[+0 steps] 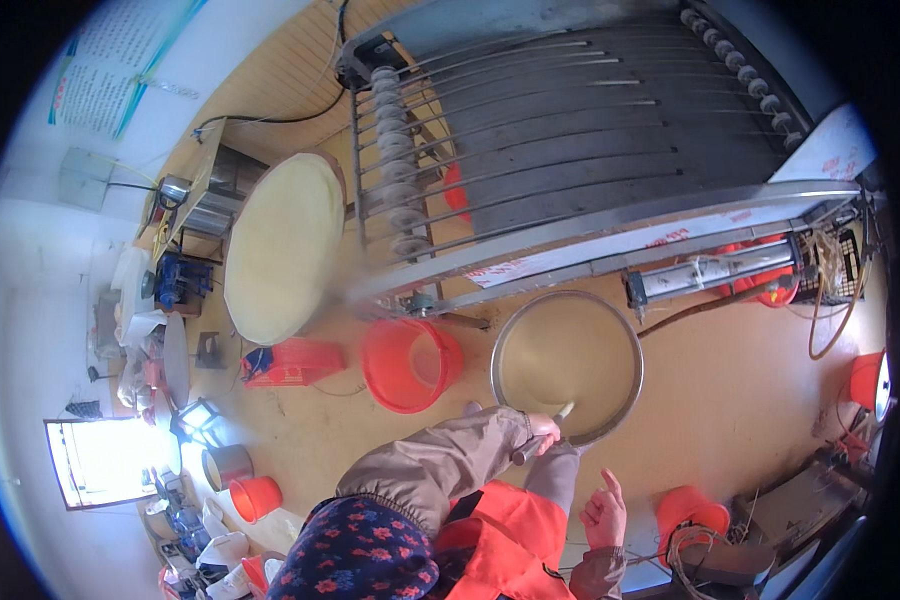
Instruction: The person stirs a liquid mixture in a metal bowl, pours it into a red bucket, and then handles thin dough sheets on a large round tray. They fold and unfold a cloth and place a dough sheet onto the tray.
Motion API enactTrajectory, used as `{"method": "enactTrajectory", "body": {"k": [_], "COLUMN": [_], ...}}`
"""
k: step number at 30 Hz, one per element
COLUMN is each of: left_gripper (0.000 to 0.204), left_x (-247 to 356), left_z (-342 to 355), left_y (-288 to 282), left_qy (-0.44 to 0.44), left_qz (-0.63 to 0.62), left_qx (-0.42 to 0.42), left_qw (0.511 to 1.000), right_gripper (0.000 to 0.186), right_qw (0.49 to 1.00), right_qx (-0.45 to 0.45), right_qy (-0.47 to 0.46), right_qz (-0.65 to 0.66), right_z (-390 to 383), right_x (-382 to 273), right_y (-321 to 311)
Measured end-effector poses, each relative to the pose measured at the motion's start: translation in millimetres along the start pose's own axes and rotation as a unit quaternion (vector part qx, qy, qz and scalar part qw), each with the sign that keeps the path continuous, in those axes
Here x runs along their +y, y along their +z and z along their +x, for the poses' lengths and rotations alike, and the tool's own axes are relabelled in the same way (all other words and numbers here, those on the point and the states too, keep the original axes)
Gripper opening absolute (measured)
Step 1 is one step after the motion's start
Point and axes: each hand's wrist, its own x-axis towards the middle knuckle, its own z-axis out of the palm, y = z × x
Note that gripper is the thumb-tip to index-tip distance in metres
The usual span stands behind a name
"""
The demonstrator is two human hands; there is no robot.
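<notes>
My left hand [543,428] is closed around a brown-handled tool [526,453]. Its pale shaft tilts over the near rim of a round metal tub [638,385]. A creamy beige liquid [567,350] fills much of the tub and is ruffled beside the shaft; the tool's working end is out of sight. Lower and to the right, my right hand [604,512] is lifted in the air, index finger stretched out and the other fingers partly bent, with nothing in it. Brown sleeves cover both arms, and I wear a red apron [515,525].
A metal machine with rods and rollers [395,160] spans the far side beyond the tub. Left of the tub stand a red bucket [410,365] and a red crate [295,362]. A large pale round disc [285,250] is at the left. Another red bucket [690,515] sits near right.
</notes>
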Motion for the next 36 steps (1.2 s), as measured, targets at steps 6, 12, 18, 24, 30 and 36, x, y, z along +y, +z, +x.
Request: {"method": "enactTrajectory", "body": {"k": [6, 12, 18, 24, 30, 36], "left_gripper": [0.018, 0.024, 0.017, 0.017, 0.034, 0.027], "left_x": [36, 44, 4, -18, -20, -35], "left_z": [-21, 42, 93, 79, 34, -50], "left_y": [-46, -149, -131, -88, -26, -34], "left_qy": [0.11, 0.116, -0.04, -0.093, -0.274, -0.108], "left_qz": [0.599, 0.56, 0.584, 0.501, -0.253, -0.197], "left_qx": [0.297, 0.495, 0.34, 0.095, -0.135, -0.238], "left_qw": [0.735, 0.654, 0.736, 0.855, 0.918, 0.945], "right_gripper": [0.048, 0.049, 0.047, 0.046, 0.047, 0.053], "right_qw": [1.0, 0.999, 0.999, 0.998, 0.999, 1.0], "right_qx": [-0.003, 0.013, 0.027, 0.028, 0.021, 0.018], "right_qy": [0.001, 0.032, 0.03, 0.018, 0.006, -0.002], "right_qz": [-0.013, -0.022, 0.018, 0.046, 0.029, 0.007], "right_z": [2, 8, 2, -4, -16, -31], "right_x": [4, 13, 6, 1, -1, 11], "right_y": [10, -5, -31, -37, -19, 9]}}
